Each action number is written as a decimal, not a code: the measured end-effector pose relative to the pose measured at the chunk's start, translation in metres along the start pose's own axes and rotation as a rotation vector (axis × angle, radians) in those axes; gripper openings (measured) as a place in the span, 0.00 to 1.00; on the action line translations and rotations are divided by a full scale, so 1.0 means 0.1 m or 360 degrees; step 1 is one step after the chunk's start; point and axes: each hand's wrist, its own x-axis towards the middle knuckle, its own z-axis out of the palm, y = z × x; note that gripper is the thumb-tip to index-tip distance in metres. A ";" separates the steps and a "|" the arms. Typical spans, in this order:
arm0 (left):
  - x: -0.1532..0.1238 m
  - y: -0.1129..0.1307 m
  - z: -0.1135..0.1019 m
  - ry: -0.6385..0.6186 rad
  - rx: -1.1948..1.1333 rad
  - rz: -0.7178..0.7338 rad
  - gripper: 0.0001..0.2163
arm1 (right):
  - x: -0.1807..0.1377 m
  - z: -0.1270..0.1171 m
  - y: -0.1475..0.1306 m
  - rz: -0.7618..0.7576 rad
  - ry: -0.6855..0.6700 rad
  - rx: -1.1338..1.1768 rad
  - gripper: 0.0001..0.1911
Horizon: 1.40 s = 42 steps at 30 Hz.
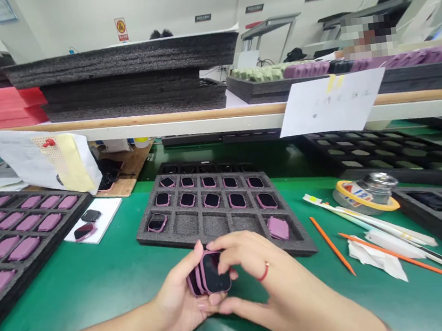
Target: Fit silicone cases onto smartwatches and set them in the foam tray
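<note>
My left hand (180, 294) cups a small stack of pink watch cases (212, 276) with dark screens, just above the green mat. My right hand (253, 266), with a red ring on one finger, pinches the front case of that stack from the right. Right behind the hands lies a black foam tray (188, 226) whose pockets hold several pink cases, screens up. One case (278, 228) in its front right pocket lies face down. The front middle pockets hold nothing.
A foam tray (33, 247) of pink cases lies at the left, with two cases on a white card (102, 215). Orange sticks (331, 246), white strips, crumpled tissue (377, 259) and a tape roll (364, 196) lie at the right. Dark trays stand beyond. A shelf (199, 117) carries stacked foam.
</note>
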 end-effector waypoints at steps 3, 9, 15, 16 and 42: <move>0.00 -0.01 -0.01 0.0000 -0.0061 -0.0013 0.22 | -0.01 0.16 0.03 -0.0050 0.0059 0.0046 0.07; 0.02 0.00 0.00 -0.0059 -0.0122 -0.0089 0.20 | -0.04 0.24 0.09 -0.0120 0.0326 0.0137 0.03; 0.00 0.00 0.03 -0.0096 0.0010 -0.0116 0.20 | -0.04 0.19 0.18 0.0323 0.0894 0.0515 0.09; -0.01 0.00 0.03 -0.0095 0.0035 -0.0113 0.20 | -0.05 0.17 0.21 0.0446 0.1004 0.0646 0.10; -0.05 0.02 0.05 -0.0094 0.0075 -0.0117 0.17 | -0.35 0.09 0.30 -0.0028 0.0652 0.0255 0.20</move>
